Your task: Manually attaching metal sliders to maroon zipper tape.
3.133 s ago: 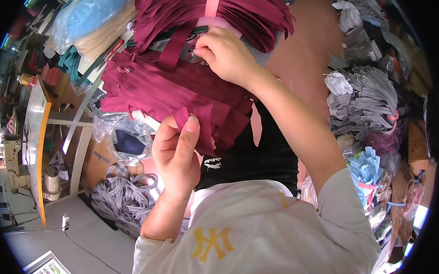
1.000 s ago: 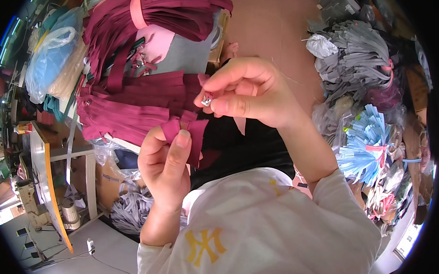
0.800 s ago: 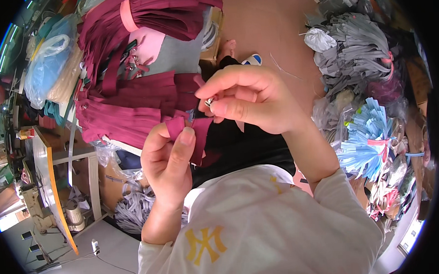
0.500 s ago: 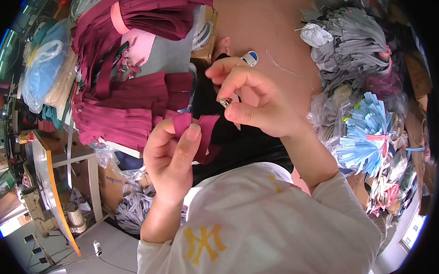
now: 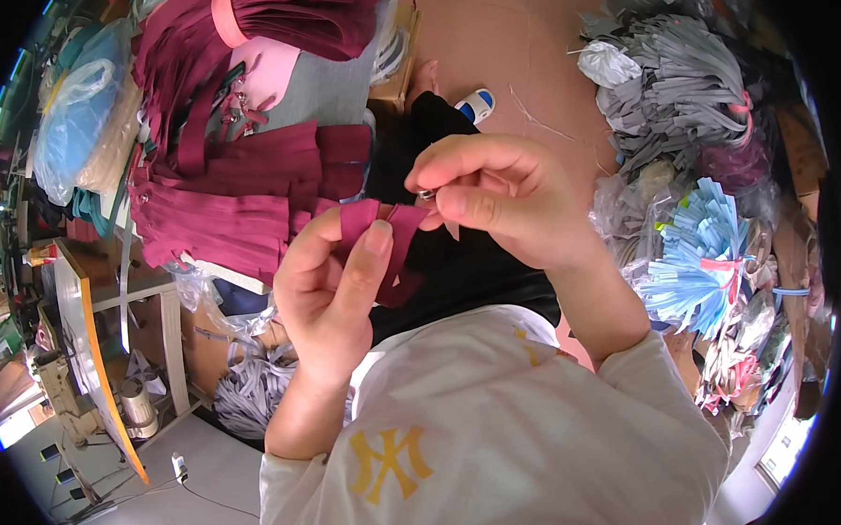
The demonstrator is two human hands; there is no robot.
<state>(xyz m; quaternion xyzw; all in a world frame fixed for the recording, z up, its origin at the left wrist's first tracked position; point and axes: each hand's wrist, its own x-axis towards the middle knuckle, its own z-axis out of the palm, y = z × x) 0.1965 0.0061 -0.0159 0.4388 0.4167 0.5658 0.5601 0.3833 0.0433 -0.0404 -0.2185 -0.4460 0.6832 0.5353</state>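
My left hand [image 5: 333, 290] pinches the end of a maroon strap [image 5: 387, 240] between thumb and fingers, the strap folded and hanging down over my dark lap. My right hand [image 5: 497, 198] is closed on a small silver metal piece [image 5: 427, 196] held right at the strap's end. Both hands meet in the middle of the view. Behind them lies a big heap of maroon straps [image 5: 239, 200], some with metal clips, bound by a pink band [image 5: 225, 10].
Grey strap bundles [image 5: 680, 73] and light blue bundles [image 5: 706, 255] pile up at the right. A plastic bag [image 5: 81, 113] sits far left. Lower left are a wooden table edge [image 5: 91, 357], a thread cone [image 5: 138, 406] and grey straps [image 5: 248, 401] on the floor.
My right hand came away from the maroon heap holding the small metal piece and drew in to my left hand. The view tilted, and the heap slid up and left.
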